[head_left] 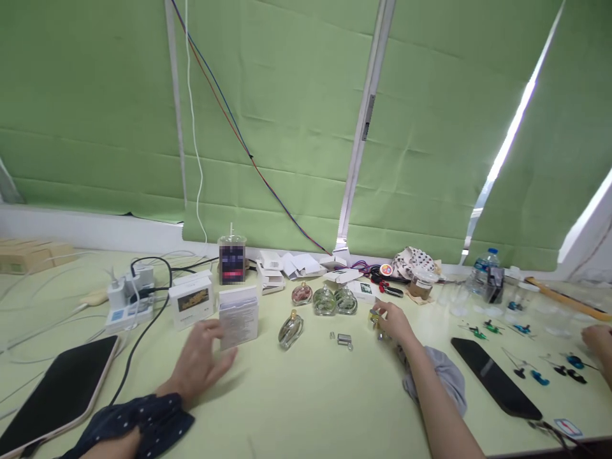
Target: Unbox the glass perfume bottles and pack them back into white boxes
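My left hand (203,360) is over the table at left, thumb spread from the bent fingers, whose tips reach the side of an upright white box (238,315); whether they press on it I cannot tell. My right hand (393,322) has its fingers closed at a small shiny yellowish piece (374,317), mostly hidden by the fingertips. Between the hands lie a coiled clear cable (291,331) and small silvery metal parts (344,339). Behind them sit two greenish coiled cables (324,301) and a reddish coil (301,294).
Another white box (192,299) stands beside a power strip (129,312) with cables. A tablet (62,382) lies at left, a black phone (495,377) at right. Small earphones (540,377), plastic cups and a water bottle (488,261) are farther right, near another person's hand (598,344).
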Demonstrator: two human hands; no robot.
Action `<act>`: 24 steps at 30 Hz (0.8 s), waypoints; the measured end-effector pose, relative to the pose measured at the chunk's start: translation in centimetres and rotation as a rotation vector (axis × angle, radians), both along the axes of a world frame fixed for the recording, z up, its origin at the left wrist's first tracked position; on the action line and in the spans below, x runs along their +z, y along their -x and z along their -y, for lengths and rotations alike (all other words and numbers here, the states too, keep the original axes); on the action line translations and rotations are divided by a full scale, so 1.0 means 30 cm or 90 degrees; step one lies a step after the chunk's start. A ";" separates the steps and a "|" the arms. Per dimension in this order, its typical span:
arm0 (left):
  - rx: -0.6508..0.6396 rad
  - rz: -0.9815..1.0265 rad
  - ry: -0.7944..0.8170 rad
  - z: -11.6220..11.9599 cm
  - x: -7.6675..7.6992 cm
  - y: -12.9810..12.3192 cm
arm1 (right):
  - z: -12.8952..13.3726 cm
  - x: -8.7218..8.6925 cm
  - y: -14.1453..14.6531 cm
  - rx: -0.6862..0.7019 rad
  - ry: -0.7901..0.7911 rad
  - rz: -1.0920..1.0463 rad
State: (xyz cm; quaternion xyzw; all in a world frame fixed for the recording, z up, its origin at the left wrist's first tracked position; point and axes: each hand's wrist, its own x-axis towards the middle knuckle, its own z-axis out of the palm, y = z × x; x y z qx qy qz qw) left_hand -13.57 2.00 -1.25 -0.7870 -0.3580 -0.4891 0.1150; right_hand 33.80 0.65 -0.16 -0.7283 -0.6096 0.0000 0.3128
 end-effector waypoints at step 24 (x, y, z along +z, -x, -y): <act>-0.188 0.116 0.500 -0.007 -0.017 -0.391 | -0.013 0.089 0.182 0.138 -0.135 -0.179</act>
